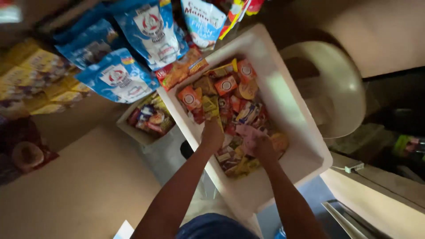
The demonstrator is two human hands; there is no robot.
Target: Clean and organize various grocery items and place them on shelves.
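Left hand (pixel 213 135) gripping yellow packet (pixel 208 105), right hand (pixel 262 148) clutching pink packet (pixel 245 132) — inside white box (pixel 283 95)

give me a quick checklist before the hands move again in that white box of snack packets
1. Left hand inside the white foam box: ok.
2. Right hand on the pink packet: ok, though its grip is blurred.
3. What the left hand holds: cannot tell.
4. Snack packets all within the box walls: ok.
5. Blue pouches clear of the box: ok.
6. Lighting good enough to sort packets: not ok, dim.
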